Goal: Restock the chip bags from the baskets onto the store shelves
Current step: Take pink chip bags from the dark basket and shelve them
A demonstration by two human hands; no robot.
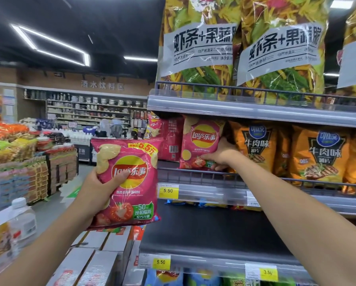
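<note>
My left hand (96, 188) grips a pink Lay's tomato chip bag (129, 182) by its left edge, upright in the air in front of the shelves. My right hand (222, 154) reaches onto the middle shelf (204, 195) and holds the lower right corner of a second pink Lay's bag (199, 141) that stands upright there. Another pink bag (169, 139) stands behind it with its back turned. No basket is in view.
Orange beef-flavour chip bags (321, 155) fill the middle shelf to the right. Large shrimp-stick bags (276, 46) stand on the top shelf. The shelf below (214, 234) is dark and bare. White boxes (94, 263) and a water bottle (21, 221) sit at lower left.
</note>
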